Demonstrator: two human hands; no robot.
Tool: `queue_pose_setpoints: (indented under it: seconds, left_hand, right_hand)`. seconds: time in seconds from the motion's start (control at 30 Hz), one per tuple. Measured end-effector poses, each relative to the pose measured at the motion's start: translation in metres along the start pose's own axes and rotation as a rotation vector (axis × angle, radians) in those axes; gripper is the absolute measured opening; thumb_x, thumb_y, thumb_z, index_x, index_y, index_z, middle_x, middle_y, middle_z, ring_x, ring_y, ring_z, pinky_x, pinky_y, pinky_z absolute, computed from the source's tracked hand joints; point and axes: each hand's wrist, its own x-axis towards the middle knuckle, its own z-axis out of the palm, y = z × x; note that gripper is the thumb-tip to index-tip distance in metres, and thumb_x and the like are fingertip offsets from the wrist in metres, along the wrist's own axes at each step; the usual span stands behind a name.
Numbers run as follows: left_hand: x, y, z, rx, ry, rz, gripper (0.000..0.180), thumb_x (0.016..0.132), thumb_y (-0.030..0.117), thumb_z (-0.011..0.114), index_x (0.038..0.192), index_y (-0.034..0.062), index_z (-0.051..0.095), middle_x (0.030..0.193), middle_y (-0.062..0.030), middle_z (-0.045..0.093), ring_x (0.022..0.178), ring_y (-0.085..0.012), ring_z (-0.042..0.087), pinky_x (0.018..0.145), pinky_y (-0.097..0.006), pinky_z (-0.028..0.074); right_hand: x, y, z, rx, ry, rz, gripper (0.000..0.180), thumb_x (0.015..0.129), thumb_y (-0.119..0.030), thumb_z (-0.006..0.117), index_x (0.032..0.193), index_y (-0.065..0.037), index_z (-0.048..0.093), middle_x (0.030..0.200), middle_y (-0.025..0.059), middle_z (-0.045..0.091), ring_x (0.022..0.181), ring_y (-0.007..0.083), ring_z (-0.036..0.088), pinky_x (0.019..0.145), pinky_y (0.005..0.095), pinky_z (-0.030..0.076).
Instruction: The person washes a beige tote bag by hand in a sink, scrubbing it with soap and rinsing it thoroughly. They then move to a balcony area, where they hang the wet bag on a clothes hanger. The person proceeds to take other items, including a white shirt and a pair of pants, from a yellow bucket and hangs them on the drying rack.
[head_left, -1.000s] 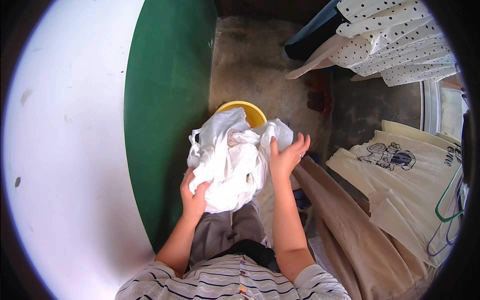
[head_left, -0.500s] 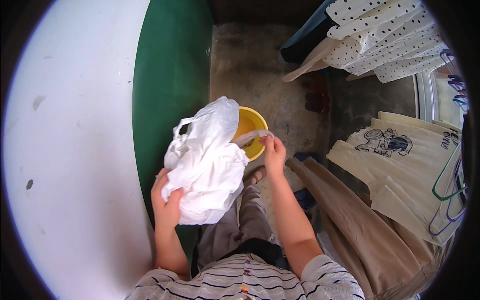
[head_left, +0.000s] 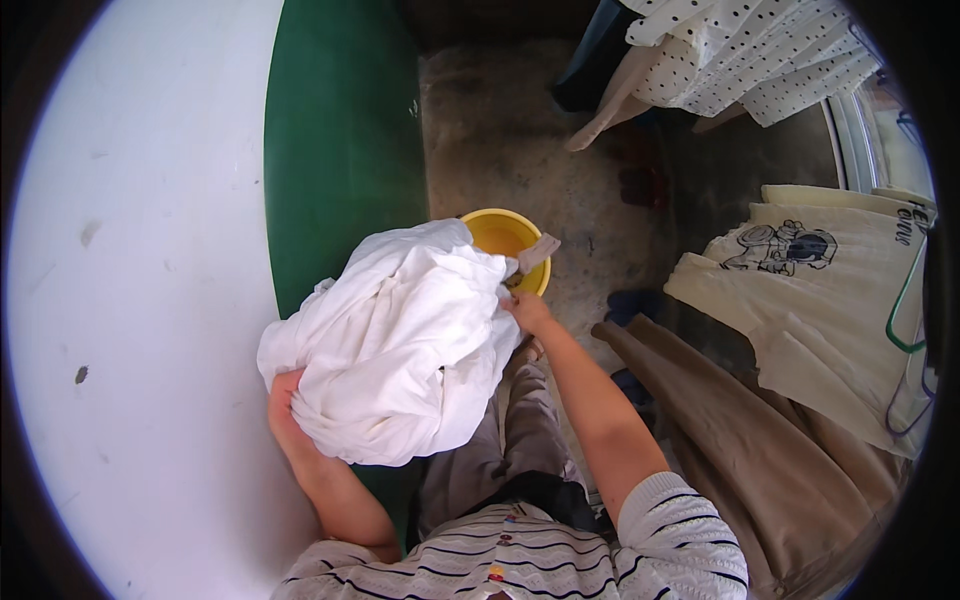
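Observation:
A large, loosely bunched white cloth (head_left: 400,330), perhaps a garment, is held up in front of my body. My left hand (head_left: 287,398) supports it from the lower left, its fingers buried in the folds. At the right edge of the bundle my right hand (head_left: 524,310) is closed on the fabric, fingertips partly hidden. Just beyond that hand, a pale greyish-pink strip of cloth (head_left: 541,253) sticks out over the yellow basin (head_left: 487,217). The basin stands on the floor, partly covered by the bundle in this view.
A green and white wall (head_left: 345,150) runs along my left. On the right hang a cream printed cloth (head_left: 780,290), brown trousers (head_left: 740,450) and a green hanger (head_left: 905,300). A polka-dot garment (head_left: 740,60) hangs at the far right. Dark shoes (head_left: 636,303) lie on the concrete floor.
The white cloth has spread wider and moved left. My right hand has let go of the pale strip's end and come back onto the bundle. My left hand has slid further under it.

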Motion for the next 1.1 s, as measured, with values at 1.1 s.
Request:
queue_pose_setpoints:
  seconds: [1.1]
  left_hand:
    - [-0.11, 0.006, 0.089, 0.474, -1.395, 0.637, 0.062, 0.085, 0.048, 0.066, 0.128, 0.0054, 0.05, 0.124, -0.0091, 0.05, 0.118, -0.0219, 0.049, 0.095, -0.036, 0.042]
  right_hand:
    - [-0.347, -0.217, -0.268, 1.829, -0.015, -0.528, 0.032, 0.099, -0.024, 0.044, 0.116, 0.0, 0.058, 0.109, 0.0114, 0.066, 0.1, 0.024, 0.065, 0.089, 0.0387, 0.053]
